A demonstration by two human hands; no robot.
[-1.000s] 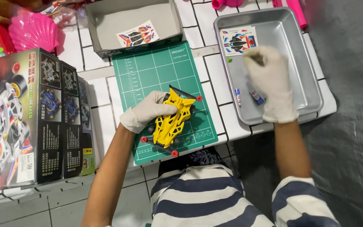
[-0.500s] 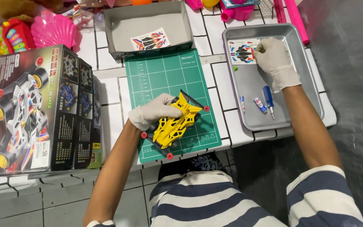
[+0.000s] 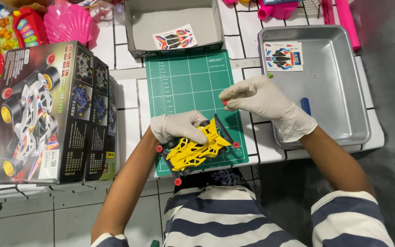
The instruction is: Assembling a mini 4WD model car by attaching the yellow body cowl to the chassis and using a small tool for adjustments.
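Note:
A yellow toy car body (image 3: 196,148) with small red rollers at its corners lies on a green cutting mat (image 3: 186,84). My left hand (image 3: 179,126), in a white glove, presses down on the car's upper left part and grips it. My right hand (image 3: 264,101), also gloved, hovers over the mat's right edge and pinches a tiny red part (image 3: 225,103) between its fingertips. The red part sits a little above and to the right of the car.
A grey metal tray (image 3: 344,77) at the right holds a sticker sheet (image 3: 283,56) and a blue tool (image 3: 305,106). A grey box lid (image 3: 138,27) with another sticker sheet stands behind the mat. The large toy car box (image 3: 46,114) lies at the left, pink toys behind it.
My right hand has left the metal tray and come over the mat's right edge, now pinching a small red part. My left hand stays on the yellow car.

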